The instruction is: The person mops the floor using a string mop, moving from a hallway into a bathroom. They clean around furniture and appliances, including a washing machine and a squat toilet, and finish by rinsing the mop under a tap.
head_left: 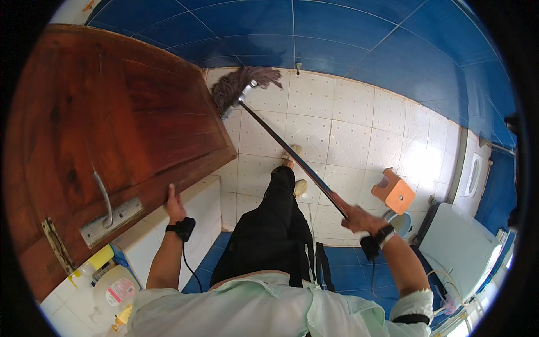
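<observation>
My right hand (360, 219) is closed around the end of a long dark mop handle (290, 151). The handle slants up and left to a metal clamp with a brown string mop head (246, 86), which lies on white floor tiles in the corner between the door and the blue wall. My left hand (174, 206) is at the edge of a brown wooden door (139, 122), fingers against its lower rail side; the palm holds nothing that I can see. The door's metal lever handle (105, 202) is left of that hand.
An orange plastic stool (396, 191) stands right of my feet, partly over a bucket (400, 223). A white appliance (457, 242) is at the lower right. A large plastic jug (113, 290) and bottles stand on a tiled ledge at lower left. A blue tiled wall (337, 42) lies ahead.
</observation>
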Available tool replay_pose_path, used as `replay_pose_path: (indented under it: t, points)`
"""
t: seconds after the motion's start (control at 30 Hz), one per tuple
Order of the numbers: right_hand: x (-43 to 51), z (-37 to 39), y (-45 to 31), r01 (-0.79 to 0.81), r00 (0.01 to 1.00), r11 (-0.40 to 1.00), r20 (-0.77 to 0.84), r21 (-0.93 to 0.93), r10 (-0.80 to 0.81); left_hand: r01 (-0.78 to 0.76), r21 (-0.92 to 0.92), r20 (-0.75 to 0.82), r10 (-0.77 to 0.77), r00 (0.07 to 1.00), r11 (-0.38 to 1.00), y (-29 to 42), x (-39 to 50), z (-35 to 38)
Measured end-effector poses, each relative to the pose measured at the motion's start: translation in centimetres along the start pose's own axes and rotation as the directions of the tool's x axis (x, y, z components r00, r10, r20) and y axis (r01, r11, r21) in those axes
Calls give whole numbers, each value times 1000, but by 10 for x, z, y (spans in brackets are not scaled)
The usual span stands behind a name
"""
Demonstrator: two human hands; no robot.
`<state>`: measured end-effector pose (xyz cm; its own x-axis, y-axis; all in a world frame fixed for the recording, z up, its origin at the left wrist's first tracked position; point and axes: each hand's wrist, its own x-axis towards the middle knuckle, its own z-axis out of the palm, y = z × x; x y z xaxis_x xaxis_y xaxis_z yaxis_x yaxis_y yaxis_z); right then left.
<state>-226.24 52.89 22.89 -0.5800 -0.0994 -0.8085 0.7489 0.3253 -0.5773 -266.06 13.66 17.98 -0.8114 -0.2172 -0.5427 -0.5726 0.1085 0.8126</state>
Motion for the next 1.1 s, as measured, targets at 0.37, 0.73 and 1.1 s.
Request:
replay_pose_path:
  t: [0.37,0.73,1.1]
  points:
    - [63,-35,5,260,913,965,-330,22,-239,-123,-148,-216,89,972,981,77,51,-70]
    - [-132,33,72,-65,992,985,-100,162,82,-113,369,-224,206,952,923,11,121,-92]
    - [-169,58,135,-45,989,965,-122,260,79,556,430,663,-667,340,711,-253,-227,139]
